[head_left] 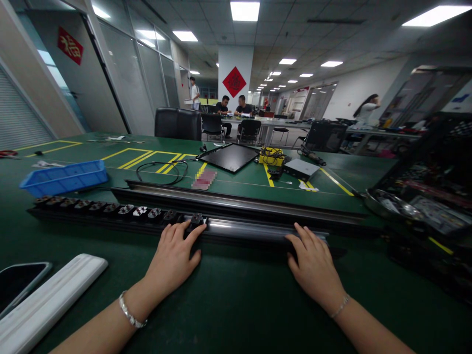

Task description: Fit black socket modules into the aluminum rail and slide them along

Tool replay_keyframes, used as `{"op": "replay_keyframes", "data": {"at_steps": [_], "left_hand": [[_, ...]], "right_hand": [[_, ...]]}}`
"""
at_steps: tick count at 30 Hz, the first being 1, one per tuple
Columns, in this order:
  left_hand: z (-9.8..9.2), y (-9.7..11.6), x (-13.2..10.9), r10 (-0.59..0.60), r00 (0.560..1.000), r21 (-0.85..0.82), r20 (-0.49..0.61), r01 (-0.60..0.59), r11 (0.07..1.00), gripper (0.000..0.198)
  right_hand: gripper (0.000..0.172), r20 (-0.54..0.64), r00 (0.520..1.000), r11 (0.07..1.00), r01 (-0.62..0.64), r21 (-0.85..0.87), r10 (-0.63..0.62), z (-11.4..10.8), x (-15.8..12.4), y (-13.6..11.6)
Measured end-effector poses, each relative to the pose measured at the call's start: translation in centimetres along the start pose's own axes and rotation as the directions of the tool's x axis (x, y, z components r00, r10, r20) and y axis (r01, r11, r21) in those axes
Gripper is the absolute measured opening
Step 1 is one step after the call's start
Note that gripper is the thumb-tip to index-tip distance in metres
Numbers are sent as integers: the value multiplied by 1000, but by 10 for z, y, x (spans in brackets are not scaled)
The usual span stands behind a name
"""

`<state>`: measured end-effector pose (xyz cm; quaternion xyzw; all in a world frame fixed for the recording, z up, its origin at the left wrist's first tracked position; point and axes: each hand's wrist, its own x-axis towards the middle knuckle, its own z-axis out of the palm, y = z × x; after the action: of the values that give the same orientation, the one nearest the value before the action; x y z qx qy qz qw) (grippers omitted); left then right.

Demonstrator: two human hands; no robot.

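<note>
A long black metal rail [250, 229] lies across the table in front of me. Its left part carries a row of several small black socket modules [140, 211] with reddish slots. My left hand [172, 258] rests its fingertips on the rail at the rightmost module [197, 218], thumb spread away. Farther right, my right hand [316, 268] touches the rail's smooth bare part with its fingers apart. Neither hand is wrapped around anything. Just behind lies a second long dark channel [236, 200], roughly parallel to the rail.
A blue plastic bin [66, 178] stands at the left, with a white bar [55, 300] and a phone-like device [22, 280] nearer me. Farther back are a black panel [230, 157], a yellow box of cables [272, 156] and a grey box [301, 168]. A metal bowl [394, 206] sits right.
</note>
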<state>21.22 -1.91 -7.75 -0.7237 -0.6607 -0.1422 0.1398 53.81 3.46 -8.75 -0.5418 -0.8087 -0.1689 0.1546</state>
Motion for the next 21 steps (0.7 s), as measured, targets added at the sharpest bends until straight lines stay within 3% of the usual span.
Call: {"op": "replay_keyframes", "data": {"at_steps": [21], "left_hand": [[1,-1,0,14,1000,-5,-14,-14,1000,53]], "right_hand": [[33,-5,1000,1000,5,-5,-5,1,0,0]]}}
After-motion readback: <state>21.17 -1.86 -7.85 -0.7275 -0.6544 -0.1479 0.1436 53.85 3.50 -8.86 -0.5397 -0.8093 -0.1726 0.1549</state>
